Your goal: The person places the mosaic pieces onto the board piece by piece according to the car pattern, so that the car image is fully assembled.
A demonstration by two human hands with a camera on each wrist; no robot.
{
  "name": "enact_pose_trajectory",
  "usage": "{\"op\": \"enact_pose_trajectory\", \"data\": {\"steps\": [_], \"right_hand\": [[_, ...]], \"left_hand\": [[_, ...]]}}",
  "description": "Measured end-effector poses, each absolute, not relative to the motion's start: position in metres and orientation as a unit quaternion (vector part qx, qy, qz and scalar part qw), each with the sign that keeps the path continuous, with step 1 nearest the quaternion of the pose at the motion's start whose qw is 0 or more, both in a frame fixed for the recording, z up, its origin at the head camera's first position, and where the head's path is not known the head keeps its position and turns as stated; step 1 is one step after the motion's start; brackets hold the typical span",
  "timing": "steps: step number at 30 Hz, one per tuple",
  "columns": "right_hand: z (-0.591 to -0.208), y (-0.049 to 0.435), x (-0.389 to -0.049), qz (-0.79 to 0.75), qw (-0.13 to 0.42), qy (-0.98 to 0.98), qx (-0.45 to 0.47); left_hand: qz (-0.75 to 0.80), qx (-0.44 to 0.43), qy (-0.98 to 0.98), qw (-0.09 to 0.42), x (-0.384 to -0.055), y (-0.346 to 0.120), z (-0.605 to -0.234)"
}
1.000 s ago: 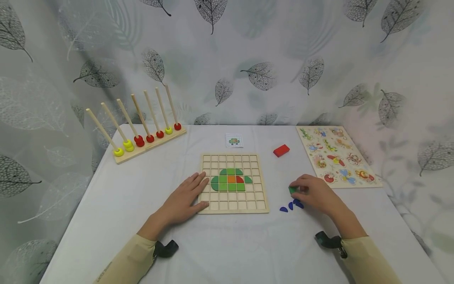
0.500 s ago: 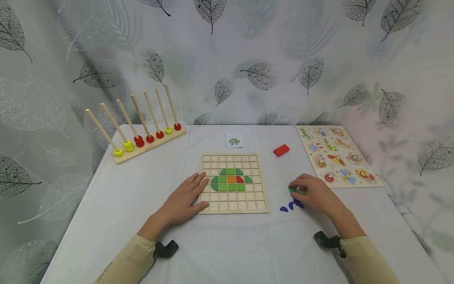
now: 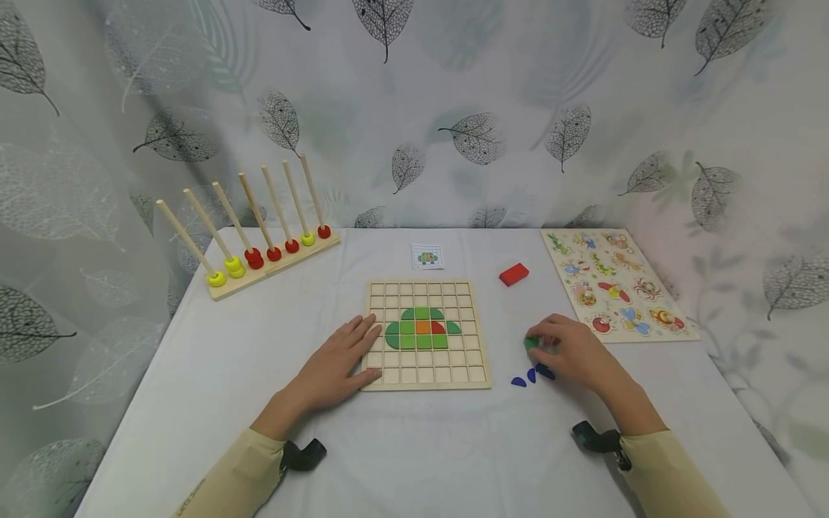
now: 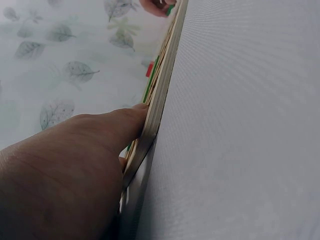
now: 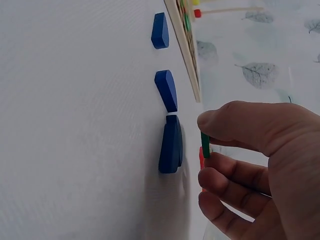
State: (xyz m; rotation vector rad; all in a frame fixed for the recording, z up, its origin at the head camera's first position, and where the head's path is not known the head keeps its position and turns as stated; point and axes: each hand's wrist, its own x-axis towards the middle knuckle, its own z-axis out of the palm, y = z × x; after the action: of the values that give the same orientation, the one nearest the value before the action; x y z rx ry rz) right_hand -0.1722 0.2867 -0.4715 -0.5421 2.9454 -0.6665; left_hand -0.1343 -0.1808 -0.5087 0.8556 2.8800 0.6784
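My left hand (image 3: 338, 357) rests with spread fingers on the left edge of a wooden grid board (image 3: 425, 288). Set in the board's cells are green tiles (image 3: 406, 328), an orange tile (image 3: 422, 327) and a red one (image 3: 437, 327), forming a car-like shape. To the right of the board, my right hand (image 3: 570, 349) pinches a small green tile (image 5: 205, 145) between thumb and fingers, above the table. Just below that hand lie several blue half-round pieces (image 3: 519, 382); in the right wrist view two of the blue pieces (image 5: 171, 145) overlap.
A small picture card (image 3: 428, 257) lies behind the board, with a red block (image 3: 514, 274) to its right. An animal puzzle board (image 3: 618, 288) sits at the right. Back left stands a peg rack (image 3: 278, 265) with red and yellow beads. A leaf-patterned curtain (image 3: 414, 108) hangs behind.
The green tile in my right hand has turned and shifted slightly up and left. My left hand and the board have stayed in place.
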Motion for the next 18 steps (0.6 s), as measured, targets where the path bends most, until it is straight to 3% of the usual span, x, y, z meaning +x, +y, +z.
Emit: {"op": "enact_pose_trajectory", "data": {"steps": [18], "right_hand": [[-0.455,0.267,-0.171,-0.226,0.015,0.952,-0.207]], "left_hand": [[0.222,0.276,0.935,0.037,-0.134,-0.181,-0.509]]}}
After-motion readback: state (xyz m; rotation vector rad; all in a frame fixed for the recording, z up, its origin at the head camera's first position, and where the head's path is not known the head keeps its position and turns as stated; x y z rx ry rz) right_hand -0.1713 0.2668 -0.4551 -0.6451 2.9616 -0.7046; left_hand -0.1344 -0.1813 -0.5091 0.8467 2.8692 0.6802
